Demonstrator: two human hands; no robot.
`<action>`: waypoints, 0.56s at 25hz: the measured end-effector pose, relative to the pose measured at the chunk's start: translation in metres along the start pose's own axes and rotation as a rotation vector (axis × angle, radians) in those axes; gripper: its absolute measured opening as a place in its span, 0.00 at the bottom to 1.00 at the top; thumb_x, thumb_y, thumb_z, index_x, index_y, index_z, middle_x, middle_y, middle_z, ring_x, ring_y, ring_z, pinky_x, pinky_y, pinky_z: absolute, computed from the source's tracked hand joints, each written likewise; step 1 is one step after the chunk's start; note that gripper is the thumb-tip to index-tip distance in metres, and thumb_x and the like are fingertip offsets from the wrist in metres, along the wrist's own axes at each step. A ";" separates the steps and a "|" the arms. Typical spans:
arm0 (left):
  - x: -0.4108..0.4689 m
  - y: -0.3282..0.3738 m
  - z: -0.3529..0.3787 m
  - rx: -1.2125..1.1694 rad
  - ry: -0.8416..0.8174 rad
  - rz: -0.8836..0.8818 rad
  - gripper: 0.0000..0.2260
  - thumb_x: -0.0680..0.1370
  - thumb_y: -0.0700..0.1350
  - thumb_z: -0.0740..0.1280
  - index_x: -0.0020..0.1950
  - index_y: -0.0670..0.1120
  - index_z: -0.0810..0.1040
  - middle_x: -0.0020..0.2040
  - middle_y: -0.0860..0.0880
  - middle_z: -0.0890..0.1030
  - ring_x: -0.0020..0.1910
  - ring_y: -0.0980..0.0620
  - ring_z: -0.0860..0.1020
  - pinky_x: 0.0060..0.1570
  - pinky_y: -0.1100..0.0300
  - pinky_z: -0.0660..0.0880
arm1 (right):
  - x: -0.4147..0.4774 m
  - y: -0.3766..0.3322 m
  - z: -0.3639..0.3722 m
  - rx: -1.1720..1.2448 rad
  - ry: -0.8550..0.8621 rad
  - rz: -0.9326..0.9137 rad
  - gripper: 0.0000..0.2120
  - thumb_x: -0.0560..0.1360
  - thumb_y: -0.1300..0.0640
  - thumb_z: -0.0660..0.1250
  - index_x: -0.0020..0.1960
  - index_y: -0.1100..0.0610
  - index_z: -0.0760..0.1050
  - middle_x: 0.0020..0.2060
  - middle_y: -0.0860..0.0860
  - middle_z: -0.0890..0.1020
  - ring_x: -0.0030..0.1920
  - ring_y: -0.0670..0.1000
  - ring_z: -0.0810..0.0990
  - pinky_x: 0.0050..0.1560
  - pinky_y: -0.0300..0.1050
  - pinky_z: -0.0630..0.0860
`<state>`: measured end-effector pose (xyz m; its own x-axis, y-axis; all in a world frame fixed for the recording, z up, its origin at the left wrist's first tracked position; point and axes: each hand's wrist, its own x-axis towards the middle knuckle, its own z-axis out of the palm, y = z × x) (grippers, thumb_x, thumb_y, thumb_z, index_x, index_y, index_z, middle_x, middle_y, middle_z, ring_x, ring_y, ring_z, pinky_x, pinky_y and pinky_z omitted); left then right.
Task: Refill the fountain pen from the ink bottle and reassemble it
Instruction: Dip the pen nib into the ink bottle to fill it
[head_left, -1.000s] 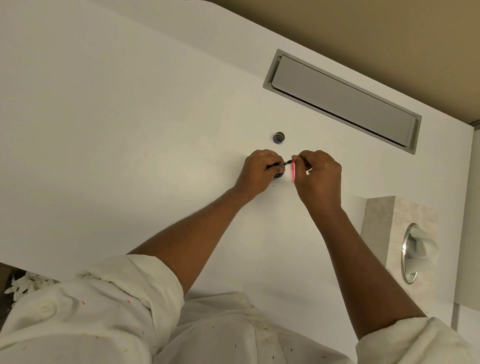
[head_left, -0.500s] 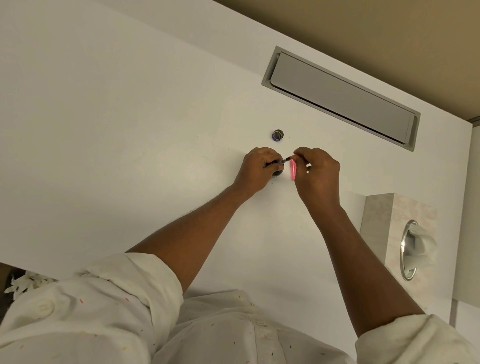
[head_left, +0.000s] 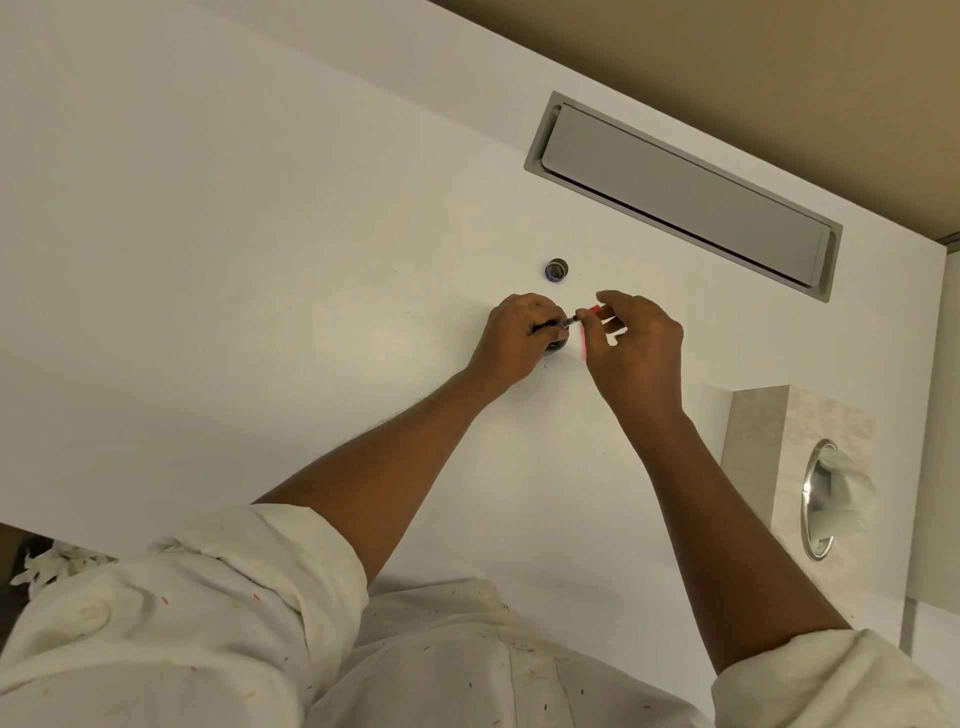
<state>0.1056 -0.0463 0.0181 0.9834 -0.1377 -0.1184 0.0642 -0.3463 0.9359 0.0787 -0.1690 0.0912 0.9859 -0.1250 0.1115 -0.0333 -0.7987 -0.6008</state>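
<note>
My left hand (head_left: 517, 335) grips a thin dark pen section (head_left: 563, 323) that lies nearly level, its small end pointing right. Just below that hand shows part of a dark ink bottle (head_left: 554, 349) standing on the white table (head_left: 260, 260); the hand covers most of it. My right hand (head_left: 636, 345) is close to the right. It holds a slim pink pen barrel (head_left: 585, 340) upright along its fingers, and its forefinger and thumb are spread near the section's end. A small round bottle cap (head_left: 557, 270) sits on the table beyond both hands.
A grey recessed cable flap (head_left: 680, 195) lies in the table at the back right. A beige tissue box (head_left: 800, 467) with a tissue in its round metal opening stands at the right edge. My white sleeves and coat fill the bottom of the view.
My right hand's fingertips, pinched at the dark section's end before, have come off it and spread slightly. My left hand and the bottle have stayed in place.
</note>
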 end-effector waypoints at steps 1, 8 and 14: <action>0.000 0.000 0.000 -0.004 0.000 0.000 0.05 0.72 0.37 0.69 0.45 0.38 0.83 0.47 0.43 0.83 0.49 0.46 0.77 0.53 0.55 0.74 | -0.001 0.000 -0.001 0.017 0.000 0.005 0.10 0.75 0.60 0.68 0.54 0.61 0.80 0.43 0.56 0.83 0.41 0.54 0.80 0.46 0.51 0.78; 0.000 0.000 -0.001 -0.002 -0.004 0.016 0.04 0.71 0.36 0.69 0.44 0.38 0.83 0.45 0.43 0.83 0.48 0.46 0.77 0.52 0.56 0.73 | 0.001 0.005 0.000 -0.073 -0.035 -0.053 0.08 0.75 0.61 0.62 0.42 0.61 0.79 0.34 0.57 0.80 0.37 0.56 0.77 0.40 0.57 0.76; 0.001 0.000 0.000 0.012 -0.007 0.014 0.05 0.72 0.36 0.69 0.44 0.38 0.83 0.46 0.43 0.83 0.49 0.47 0.77 0.50 0.62 0.70 | 0.005 0.005 0.000 -0.137 -0.042 -0.059 0.13 0.75 0.57 0.64 0.36 0.64 0.76 0.30 0.58 0.77 0.34 0.56 0.74 0.37 0.52 0.72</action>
<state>0.1062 -0.0460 0.0183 0.9829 -0.1496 -0.1077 0.0481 -0.3557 0.9334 0.0837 -0.1731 0.0888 0.9927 -0.0531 0.1084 0.0055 -0.8773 -0.4800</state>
